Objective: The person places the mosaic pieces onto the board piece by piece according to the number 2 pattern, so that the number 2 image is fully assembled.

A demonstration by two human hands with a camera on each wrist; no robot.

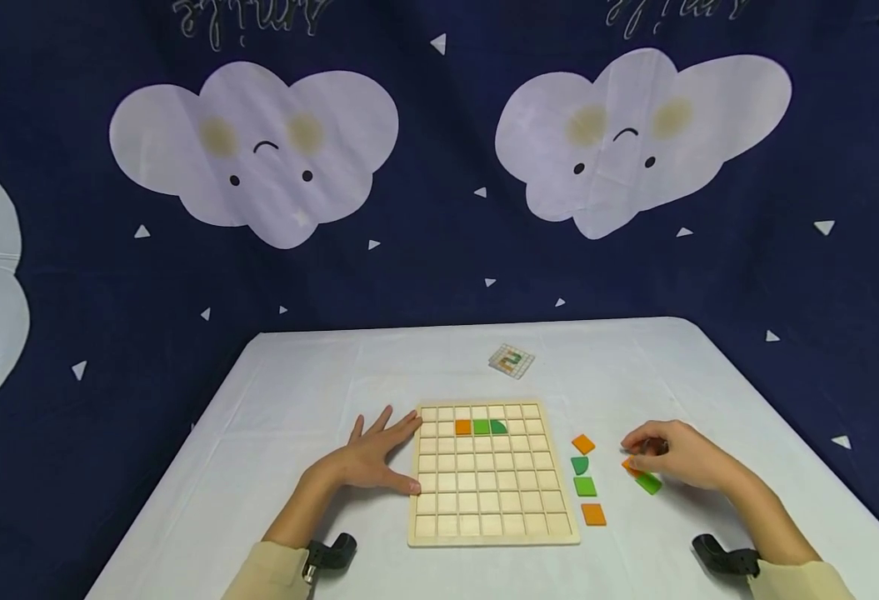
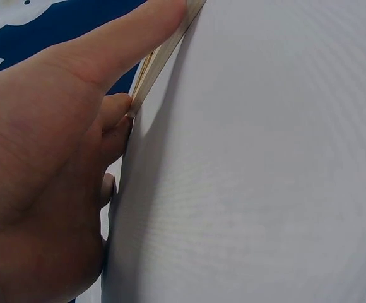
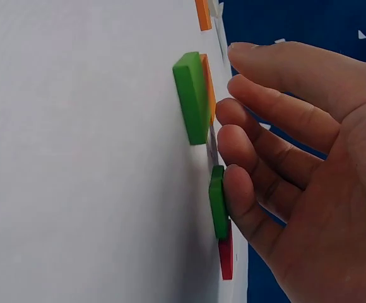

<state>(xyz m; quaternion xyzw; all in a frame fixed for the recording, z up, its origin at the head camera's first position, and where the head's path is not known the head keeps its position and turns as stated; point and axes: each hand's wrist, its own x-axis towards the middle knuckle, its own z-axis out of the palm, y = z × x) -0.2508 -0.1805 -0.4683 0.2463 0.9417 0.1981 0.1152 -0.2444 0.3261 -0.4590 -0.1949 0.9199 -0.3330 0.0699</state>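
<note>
Board [image 1: 491, 481] flat on white table [image 1: 319, 367], three tiles [image 1: 481, 427] in row near far edge. Your left hand [image 1: 370, 457]: fingers spread, thumb and fingertip touching board's left edge. Your right hand [image 1: 686, 454]: fingers loosely bent, thumb tip apart, nothing seen gripped; at orange tile [image 1: 629, 463] and green tile [image 1: 648, 483], contact unclear. Four loose tiles [image 1: 585, 487] between board and your right hand.
</note>
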